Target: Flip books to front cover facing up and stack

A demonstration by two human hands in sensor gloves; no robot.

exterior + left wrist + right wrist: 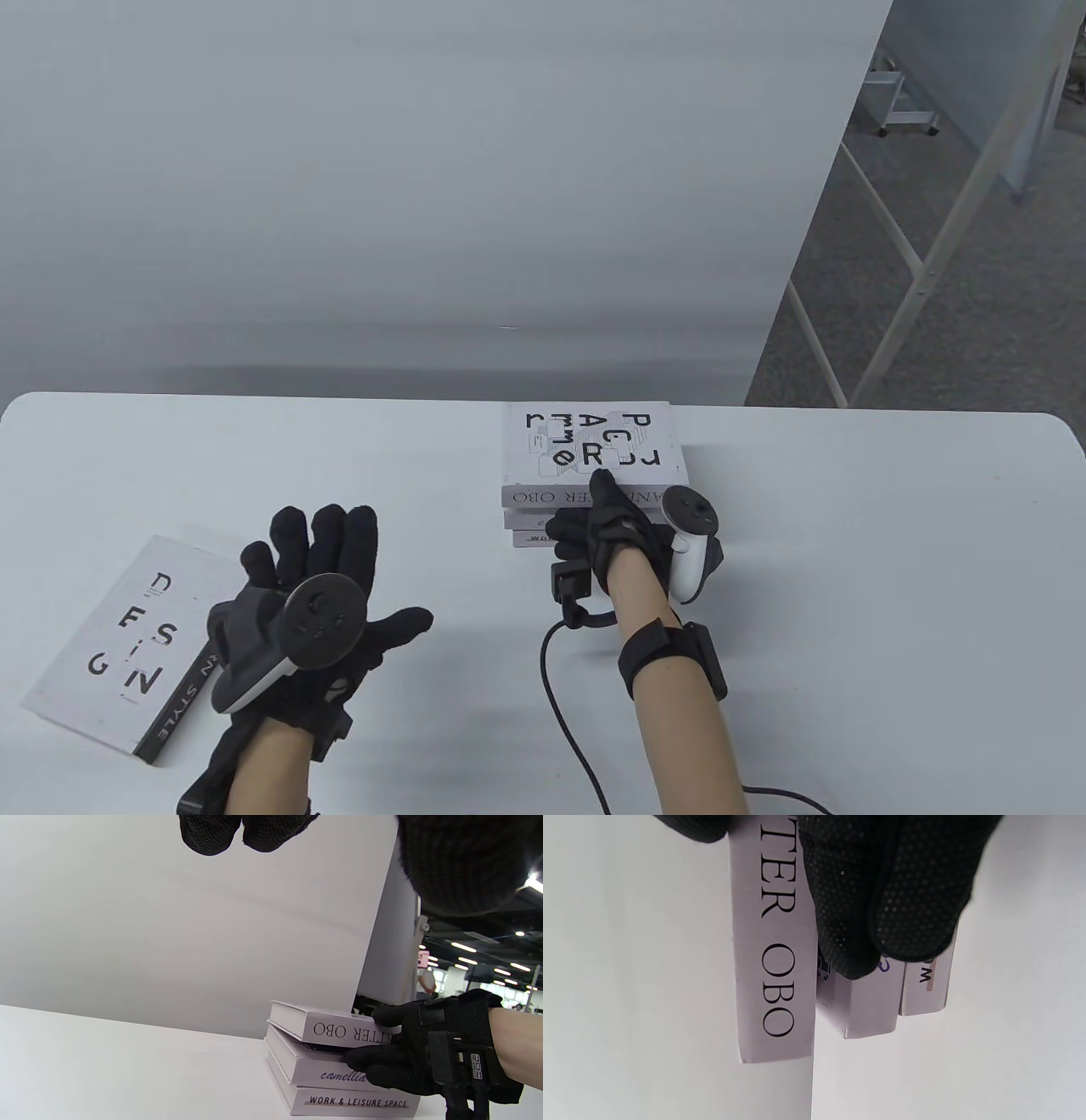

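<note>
A stack of three white books (594, 501) stands at the table's middle back. The top book (591, 452) shows black lettering, cover up, and sits slightly tilted on the stack (314, 1027). My right hand (607, 531) grips its near spine edge, one finger on the cover and others on the spines below (882, 899). A white book printed "DESIGN" (119, 641) lies cover up at the front left. My left hand (318, 564) hovers spread open and empty just right of it; its fingertips (212, 832) show in the left wrist view.
A black cable (556, 688) runs from my right wrist across the table (848, 637) to the front edge. A white partition wall (424, 170) stands behind the table. Floor and metal frames (933, 255) lie beyond the table's right back.
</note>
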